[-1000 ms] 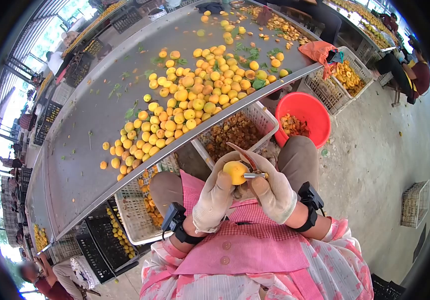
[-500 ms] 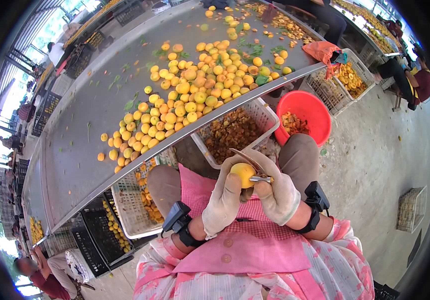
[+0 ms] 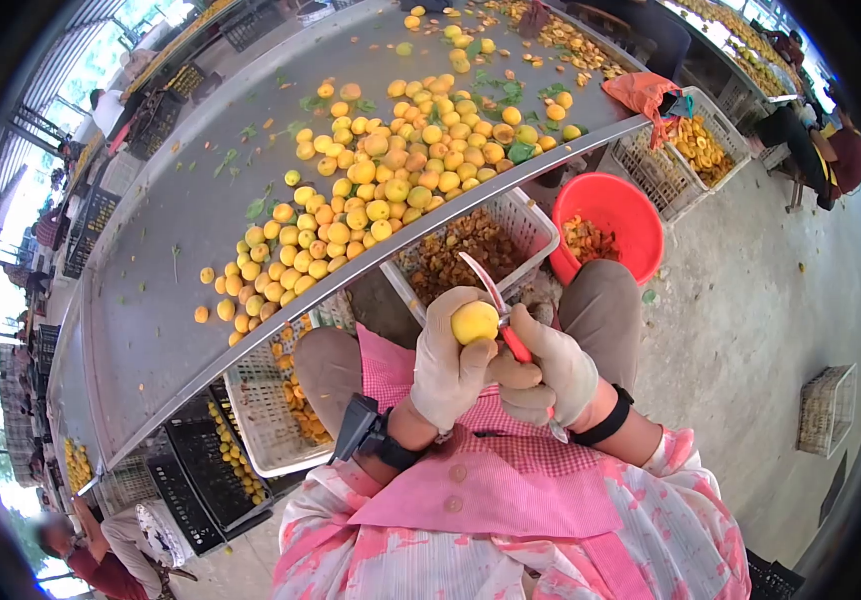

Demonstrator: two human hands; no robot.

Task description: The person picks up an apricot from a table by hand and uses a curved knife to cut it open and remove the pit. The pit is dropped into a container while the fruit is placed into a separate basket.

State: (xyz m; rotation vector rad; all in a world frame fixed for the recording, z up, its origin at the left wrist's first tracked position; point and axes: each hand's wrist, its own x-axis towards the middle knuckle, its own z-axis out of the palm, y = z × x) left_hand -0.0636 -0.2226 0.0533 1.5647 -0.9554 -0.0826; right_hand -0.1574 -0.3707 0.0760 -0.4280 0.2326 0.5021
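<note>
Where the left hand (image 3: 444,368) sits: fingers wrapped around one yellow fruit (image 3: 475,322), above the pink apron (image 3: 481,490).
Red-handled curved tool (image 3: 515,343): now angled up just beside the fruit's right side; half a second ago, metal lay across its lower edge.
Right hand (image 3: 563,375): closed on the tool's handle; with the fruit's visible face now uncovered, this looks like a regrip.

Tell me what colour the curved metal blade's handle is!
Red: the slim handle shows best in the head view.
</note>
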